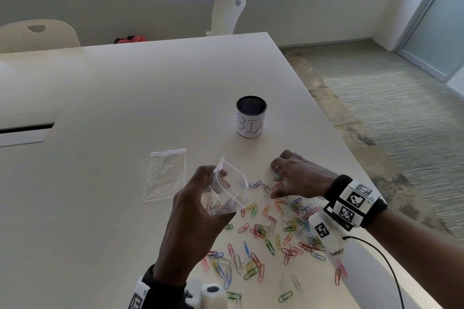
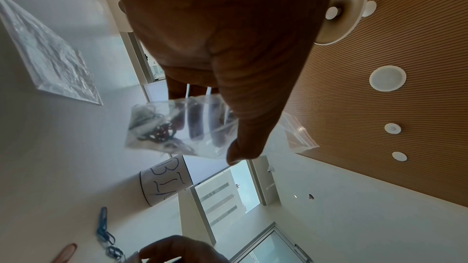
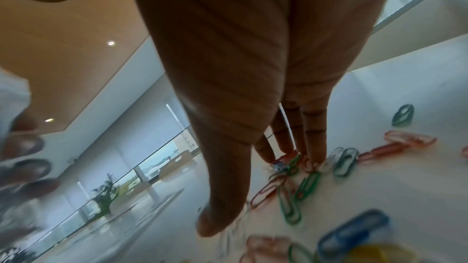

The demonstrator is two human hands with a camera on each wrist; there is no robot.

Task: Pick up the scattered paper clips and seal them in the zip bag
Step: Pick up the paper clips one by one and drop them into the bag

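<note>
My left hand (image 1: 193, 198) grips a small clear zip bag (image 1: 227, 192) above the table, its mouth open toward the right. Several paper clips lie in the bag's bottom corner (image 2: 154, 131), and my thumb (image 2: 250, 119) presses on the bag's front. Many coloured paper clips (image 1: 271, 231) are scattered on the white table (image 1: 125, 88) in front of me. My right hand (image 1: 298, 175) is lowered onto the far end of the scatter. Its fingertips (image 3: 314, 155) touch a small cluster of clips (image 3: 306, 183), with the thumb (image 3: 220, 213) set apart on the table.
A second zip bag (image 1: 165, 174) lies flat left of my hands. A mesh cup labelled BIN (image 1: 251, 118) stands behind them. The table's right edge (image 1: 356, 158) runs close to my right hand. Two white chairs (image 1: 227, 14) stand beyond the table.
</note>
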